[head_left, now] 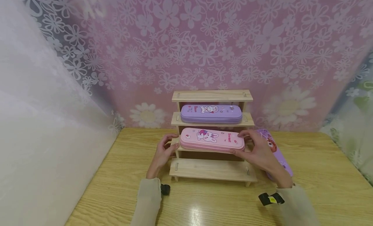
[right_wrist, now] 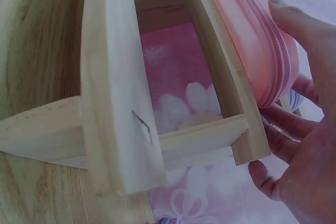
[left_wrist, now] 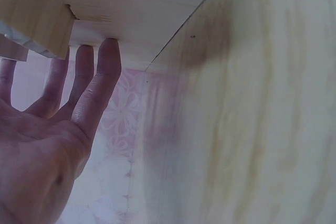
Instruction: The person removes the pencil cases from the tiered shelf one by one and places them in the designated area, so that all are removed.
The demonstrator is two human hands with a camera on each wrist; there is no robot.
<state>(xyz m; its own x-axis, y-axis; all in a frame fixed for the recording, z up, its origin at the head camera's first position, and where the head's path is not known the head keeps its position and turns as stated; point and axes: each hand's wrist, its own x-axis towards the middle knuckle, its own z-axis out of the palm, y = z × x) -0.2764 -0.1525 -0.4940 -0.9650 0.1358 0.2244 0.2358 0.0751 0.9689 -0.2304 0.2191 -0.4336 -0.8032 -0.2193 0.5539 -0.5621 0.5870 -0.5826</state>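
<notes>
A pink pencil case (head_left: 212,139) with a cartoon rabbit and the word "Sweet" lies on the second-lowest step of a stepped wooden rack (head_left: 212,169). My right hand (head_left: 257,151) holds its right end, thumb at the front edge and fingers at the far side. The right wrist view shows the case's zipper edge (right_wrist: 268,40) close to that hand (right_wrist: 310,129). At the left end of the same step, my left hand (head_left: 163,153) grips the rack; its fingertips touch the wood in the left wrist view, where the thumb is hidden.
A purple pencil case (head_left: 211,113) lies one step higher. Another purple case (head_left: 279,156), with a red-haired figure, is on the table (head_left: 116,193) right of the rack, partly behind my right hand. A flowered backdrop (head_left: 198,57) stands close behind.
</notes>
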